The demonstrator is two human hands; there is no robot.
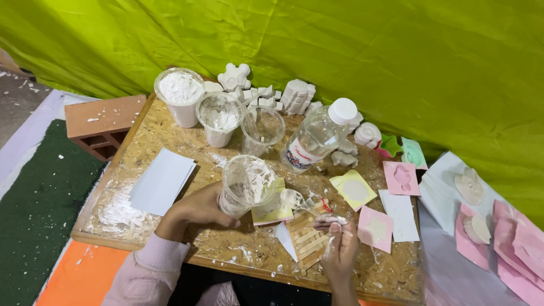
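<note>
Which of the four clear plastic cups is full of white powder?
The far-left cup, at the table's back edge near the brick. The other three hold only white residue.

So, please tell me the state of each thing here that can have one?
Tilted cup: held by left hand, smeared white inside.
Cup of powder: upright, full.
Bottle: capped, leaning.
Right hand: fingers pinched on a small tool, plaster-smeared.

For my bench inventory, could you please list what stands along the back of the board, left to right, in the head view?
Cup full of white powder → smeared cup → empty clear cup → tilted clear bottle with white cap → white shell-shaped cast → green star mould.
</note>
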